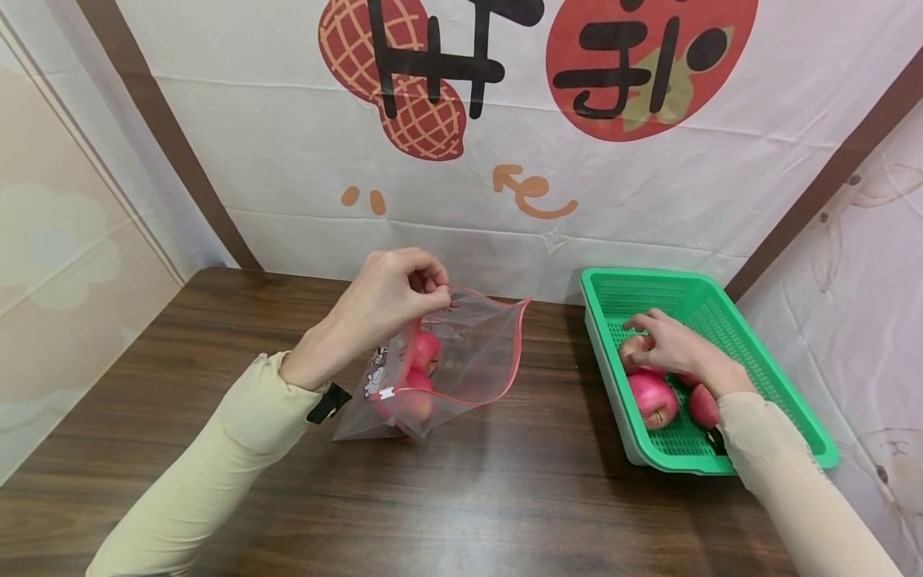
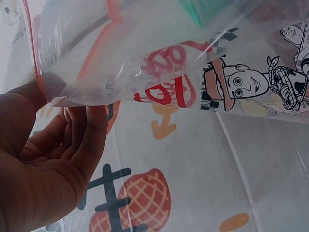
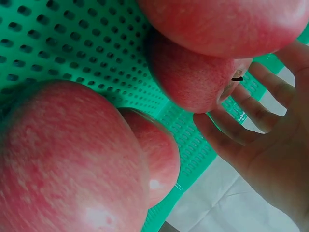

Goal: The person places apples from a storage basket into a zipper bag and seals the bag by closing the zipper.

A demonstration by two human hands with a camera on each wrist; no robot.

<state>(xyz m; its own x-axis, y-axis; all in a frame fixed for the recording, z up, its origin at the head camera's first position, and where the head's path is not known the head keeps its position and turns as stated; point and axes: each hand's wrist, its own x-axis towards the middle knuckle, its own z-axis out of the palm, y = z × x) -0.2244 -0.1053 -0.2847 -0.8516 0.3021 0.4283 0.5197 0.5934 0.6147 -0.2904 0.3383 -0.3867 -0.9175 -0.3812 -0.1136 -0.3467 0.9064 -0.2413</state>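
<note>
My left hand (image 1: 400, 284) pinches the rim of a clear zip bag (image 1: 472, 344) between thumb and fingers. The bag has a red zip edge and a white slider (image 1: 387, 393), and its mouth gapes toward the right. Inside it lie red apples (image 1: 424, 353). Cartoon figures (image 2: 241, 84) are printed on its side in the left wrist view. Over in the green basket (image 1: 606, 401), my right hand (image 1: 674, 349) reaches around an apple (image 3: 188, 77), fingers spread and fingertips at its surface. Another apple (image 1: 653, 399) sits nearer the basket's front, with one more (image 1: 703, 406) beside it.
Brown wood-grain table (image 1: 490, 489) lies under the bag and basket. A white printed cloth (image 1: 288, 160) hangs upright behind the table. More patterned cloth (image 1: 865, 320) stands close along the basket's right side.
</note>
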